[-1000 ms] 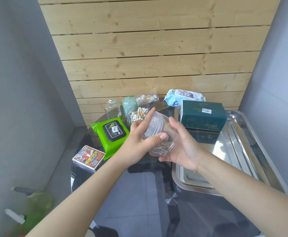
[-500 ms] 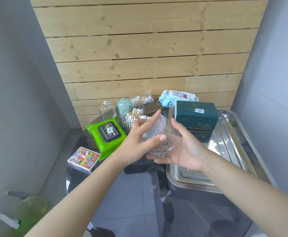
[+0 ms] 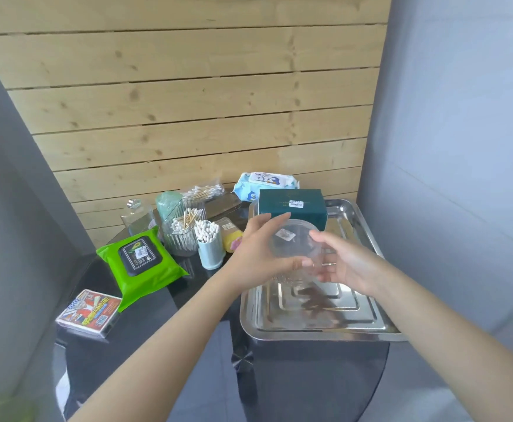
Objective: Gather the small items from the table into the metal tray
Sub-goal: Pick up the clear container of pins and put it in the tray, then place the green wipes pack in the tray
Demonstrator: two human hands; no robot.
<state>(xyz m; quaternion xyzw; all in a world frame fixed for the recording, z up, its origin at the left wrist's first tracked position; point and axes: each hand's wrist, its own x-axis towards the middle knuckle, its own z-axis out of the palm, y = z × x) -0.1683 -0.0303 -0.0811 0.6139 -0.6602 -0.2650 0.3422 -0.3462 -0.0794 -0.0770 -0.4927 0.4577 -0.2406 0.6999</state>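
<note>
A clear plastic jar [image 3: 294,248] with paper clips at its bottom hangs above the near half of the metal tray [image 3: 368,324]. My left hand [image 3: 261,254] grips the jar from the left, thumb across its front. On the jar's right side my right hand [image 3: 340,263] has its fingers spread and relaxed, touching or just off the jar. A dark green box [image 3: 291,205] stands in the tray's far end.
On the black glass table [image 3: 145,336] lie a green wipes pack [image 3: 141,263], a card box [image 3: 89,312], cups of cotton swabs [image 3: 208,242], a clear swab holder [image 3: 182,229], a small bottle [image 3: 134,214] and a blue wipes pack [image 3: 264,184]. A wooden wall stands behind.
Both hands carried the jar rightward from over the table to above the tray. My right hand's fingers have loosened from under the jar.
</note>
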